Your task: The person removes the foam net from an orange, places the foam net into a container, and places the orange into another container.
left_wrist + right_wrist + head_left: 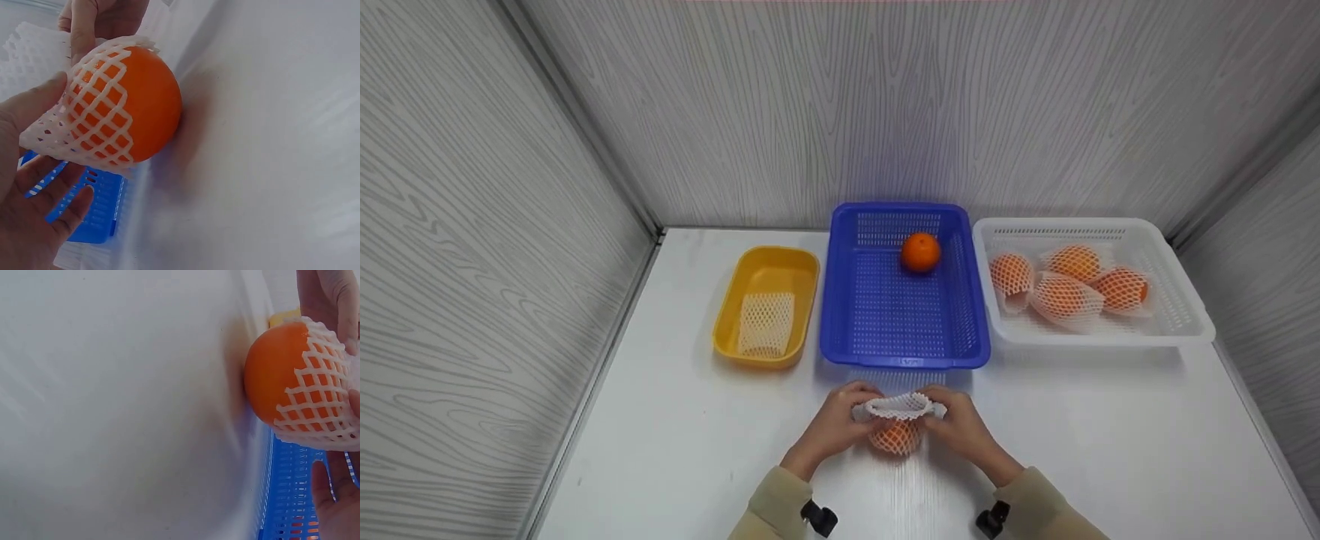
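Observation:
In front of the blue basket, an orange (156, 107) stands on the table, partly covered by a white foam fruit net (901, 405). The net wraps one side of the orange, and the lower part is bare in both wrist views. On the left of the net's mouth, my left hand (840, 418) pinches the mesh between thumb and fingers. My right hand (961, 426) grips the opposite side of it. The net's upper end gapes between the two hands.
A blue basket (840, 300) ahead holds one bare orange (921, 253). To its left, a yellow tray (725, 315) contains flat foam netting (766, 322). On the right, a white basket (1177, 300) holds several netted oranges (1065, 296). Grey wood-grain walls enclose the table.

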### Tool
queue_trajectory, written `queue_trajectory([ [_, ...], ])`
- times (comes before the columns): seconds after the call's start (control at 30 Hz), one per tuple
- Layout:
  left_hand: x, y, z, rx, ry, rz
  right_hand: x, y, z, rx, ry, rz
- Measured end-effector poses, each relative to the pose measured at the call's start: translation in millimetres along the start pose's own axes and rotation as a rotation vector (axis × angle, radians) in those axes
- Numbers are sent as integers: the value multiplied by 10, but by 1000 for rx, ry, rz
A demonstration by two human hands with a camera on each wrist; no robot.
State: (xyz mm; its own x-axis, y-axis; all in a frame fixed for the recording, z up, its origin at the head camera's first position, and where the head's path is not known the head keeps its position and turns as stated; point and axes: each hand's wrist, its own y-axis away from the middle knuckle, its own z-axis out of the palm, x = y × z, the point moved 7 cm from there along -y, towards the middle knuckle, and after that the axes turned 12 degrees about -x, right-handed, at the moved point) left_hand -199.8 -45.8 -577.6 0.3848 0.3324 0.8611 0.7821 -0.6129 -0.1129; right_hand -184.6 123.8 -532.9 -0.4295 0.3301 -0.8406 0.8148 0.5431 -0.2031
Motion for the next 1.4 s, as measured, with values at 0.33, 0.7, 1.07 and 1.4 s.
queue_trajectory([
  [0.33,78,-7,-13,40,-21,36,34,-5,63,-72,-62,-22],
  [0.7,65,3,48,-18,-26,34,23,13,44,-15,-46,-12],
  [1.07,82,12,-12,34,-57,20,490,110,290,-205,-118,127],
  [1.4,75,57,-55,40,84,-14,514,130,385,-323,-157,117],
])
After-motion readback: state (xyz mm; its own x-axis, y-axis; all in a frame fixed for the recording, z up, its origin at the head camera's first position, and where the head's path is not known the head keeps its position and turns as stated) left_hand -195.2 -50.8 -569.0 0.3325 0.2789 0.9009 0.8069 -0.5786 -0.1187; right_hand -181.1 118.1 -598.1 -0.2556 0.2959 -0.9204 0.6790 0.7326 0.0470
